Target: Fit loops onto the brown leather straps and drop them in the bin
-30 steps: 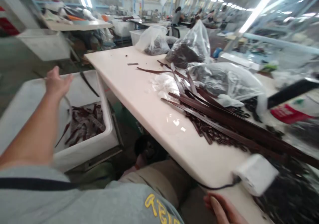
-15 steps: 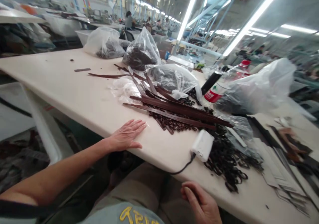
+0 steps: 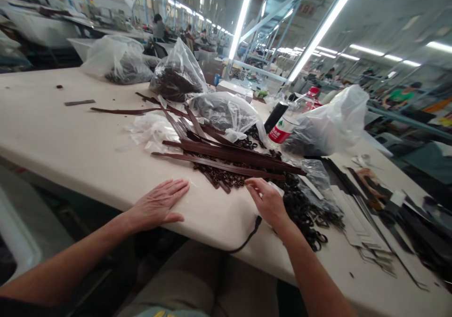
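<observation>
Head view, inspected remotely. I take the bundle of dark brown strips (image 3: pixel 226 156) as my landmark. The small brown loops (image 3: pixel 237 180) lie heaped beneath and along its near edge. The left hand (image 3: pixel 157 207) rests palm down on the white tabletop (image 3: pixel 88 159), near side of the bundle, fingers extended, nothing visible in its grasp. The right hand (image 3: pixel 267 205) is at the bundle's near edge, fingers curled, fingertips by the loops; whether they pinch one I cannot tell. Right of the bundle's near edge, the white box (image 3: pixel 278 188) is partly hidden behind that hand; black loops (image 3: pixel 303 220) lie beyond. My judgement: fingertips should work the heap's near fringe, low and light, leaving the bundle undisturbed and the wrist clear of the black cable (image 3: pixel 251 234).
</observation>
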The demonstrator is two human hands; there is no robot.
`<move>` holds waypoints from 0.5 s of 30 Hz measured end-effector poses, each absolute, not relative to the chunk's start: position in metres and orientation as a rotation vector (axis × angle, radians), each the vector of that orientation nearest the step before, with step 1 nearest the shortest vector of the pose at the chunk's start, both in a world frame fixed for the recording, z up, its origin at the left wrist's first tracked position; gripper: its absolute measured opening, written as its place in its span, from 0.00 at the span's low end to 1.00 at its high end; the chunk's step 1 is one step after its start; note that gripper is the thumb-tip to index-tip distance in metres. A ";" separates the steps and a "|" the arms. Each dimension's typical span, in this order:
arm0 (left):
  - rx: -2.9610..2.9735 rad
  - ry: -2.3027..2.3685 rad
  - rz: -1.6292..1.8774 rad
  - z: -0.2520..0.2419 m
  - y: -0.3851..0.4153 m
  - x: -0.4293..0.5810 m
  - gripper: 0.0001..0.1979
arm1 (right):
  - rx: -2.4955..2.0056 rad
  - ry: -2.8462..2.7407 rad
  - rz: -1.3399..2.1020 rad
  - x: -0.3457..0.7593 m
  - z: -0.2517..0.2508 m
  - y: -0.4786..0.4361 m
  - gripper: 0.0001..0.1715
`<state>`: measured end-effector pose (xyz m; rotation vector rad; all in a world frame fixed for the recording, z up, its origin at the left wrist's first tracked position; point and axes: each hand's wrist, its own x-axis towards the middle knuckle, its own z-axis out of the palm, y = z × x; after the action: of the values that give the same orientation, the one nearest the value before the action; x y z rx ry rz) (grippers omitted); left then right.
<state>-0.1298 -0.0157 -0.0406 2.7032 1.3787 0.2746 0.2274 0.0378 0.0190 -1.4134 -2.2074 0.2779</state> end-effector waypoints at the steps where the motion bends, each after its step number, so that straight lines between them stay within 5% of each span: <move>1: 2.698 1.376 0.275 -0.041 -0.016 -0.130 0.42 | -1.411 -2.231 0.245 0.223 0.016 0.052 0.12; 15: 2.593 1.296 0.605 -0.045 -0.014 -0.132 0.46 | -1.432 -2.513 -0.162 0.188 -0.008 0.119 0.10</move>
<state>-0.1324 -0.0138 -0.0454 2.5932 1.2956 0.6052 0.1883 0.1187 -0.0078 -1.4319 -2.5132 -0.1618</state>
